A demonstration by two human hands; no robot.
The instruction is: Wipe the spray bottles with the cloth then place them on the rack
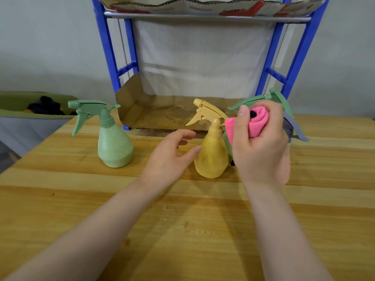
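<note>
A yellow spray bottle (212, 155) stands upright in the middle of the wooden table (182, 220). My left hand (172, 155) hovers just left of it with relaxed fingers, holding nothing. My right hand (261, 145) grips a rolled pink cloth (256, 120) to the bottle's right. Behind that hand stands another green spray bottle (278, 96), mostly hidden, and a grey trigger (294, 128) pokes out. A green spray bottle (113, 142) stands alone at the left. The blue rack (109, 49) rises at the table's back.
Cardboard (162, 112) lines the rack's lower shelf, and more cardboard lies on the upper shelf (203, 7). A green bin (24, 106) with dark items sits off the table's left edge. A grey wall is behind.
</note>
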